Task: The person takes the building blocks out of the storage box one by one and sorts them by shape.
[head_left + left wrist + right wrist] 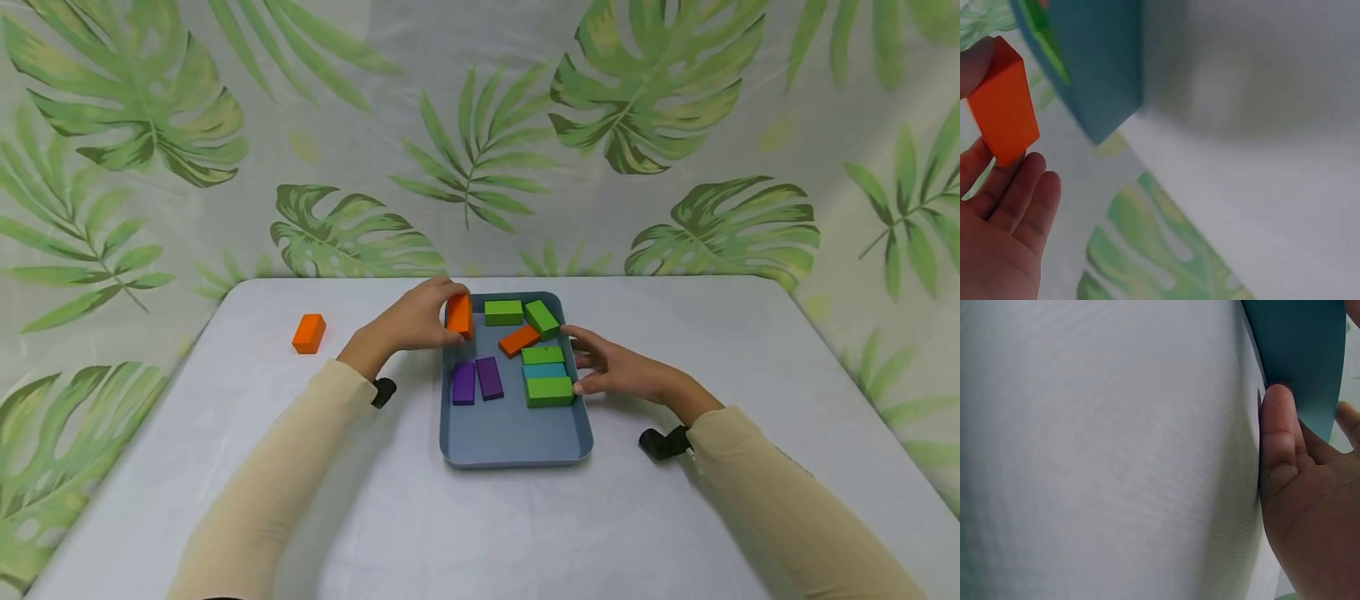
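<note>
My left hand pinches an orange block between thumb and fingers at the far left corner of the blue-grey tray. In the left wrist view the same block stands out beside the tray's outer wall. My right hand rests along the tray's right side, its fingers loosely bent against the outer wall. Inside the tray lie several green blocks, a flat orange block, a light blue block between two green ones, and two purple blocks.
Another orange block sits on the white table, left of the tray. A leaf-patterned cloth hangs behind the table's far edge. Black wrist cameras are strapped to both wrists.
</note>
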A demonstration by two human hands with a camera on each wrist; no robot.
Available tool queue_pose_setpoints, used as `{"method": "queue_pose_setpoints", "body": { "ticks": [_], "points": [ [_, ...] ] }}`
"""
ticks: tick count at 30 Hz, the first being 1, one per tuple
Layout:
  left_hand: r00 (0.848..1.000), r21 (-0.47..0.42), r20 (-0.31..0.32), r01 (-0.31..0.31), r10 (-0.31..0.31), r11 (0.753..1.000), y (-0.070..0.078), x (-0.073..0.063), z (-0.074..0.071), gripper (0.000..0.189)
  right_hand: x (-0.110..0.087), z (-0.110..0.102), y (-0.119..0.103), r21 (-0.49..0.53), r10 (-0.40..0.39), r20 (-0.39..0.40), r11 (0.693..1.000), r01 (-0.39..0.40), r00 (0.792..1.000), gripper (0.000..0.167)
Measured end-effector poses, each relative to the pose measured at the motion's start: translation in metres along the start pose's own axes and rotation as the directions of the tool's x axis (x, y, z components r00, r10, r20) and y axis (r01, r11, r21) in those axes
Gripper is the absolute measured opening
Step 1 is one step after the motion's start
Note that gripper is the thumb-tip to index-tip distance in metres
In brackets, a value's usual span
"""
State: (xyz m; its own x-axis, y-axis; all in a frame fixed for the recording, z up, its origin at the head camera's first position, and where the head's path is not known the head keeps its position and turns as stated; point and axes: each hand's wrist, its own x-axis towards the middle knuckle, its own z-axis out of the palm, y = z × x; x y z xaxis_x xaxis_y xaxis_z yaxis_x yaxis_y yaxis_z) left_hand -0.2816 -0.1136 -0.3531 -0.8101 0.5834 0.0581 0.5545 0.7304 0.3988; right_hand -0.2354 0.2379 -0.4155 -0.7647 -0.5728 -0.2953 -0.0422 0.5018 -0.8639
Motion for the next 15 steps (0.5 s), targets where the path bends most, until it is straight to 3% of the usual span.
{"method": "queue_pose_setpoints", "body": {
  "ticks": [9, 15],
  "points": [
    [0.994, -0.05, -0.067, -0.092, 0.088, 0.995, 0.015, -0.039, -0.034, 0.066, -0.002, -0.001, -0.001, -0.026, 0.013, -0.014, 1.0, -0.013, 1.0, 0.097],
    [0.99, -0.021, -0.074, -0.126, 0.124, 0.992, 0.013, -0.066, -0.045, 0.064, -0.001, -0.001, -0.004, -0.021, 0.004, 0.002, 1.0, -0.004, 1.0, 0.095]
  ]
}}
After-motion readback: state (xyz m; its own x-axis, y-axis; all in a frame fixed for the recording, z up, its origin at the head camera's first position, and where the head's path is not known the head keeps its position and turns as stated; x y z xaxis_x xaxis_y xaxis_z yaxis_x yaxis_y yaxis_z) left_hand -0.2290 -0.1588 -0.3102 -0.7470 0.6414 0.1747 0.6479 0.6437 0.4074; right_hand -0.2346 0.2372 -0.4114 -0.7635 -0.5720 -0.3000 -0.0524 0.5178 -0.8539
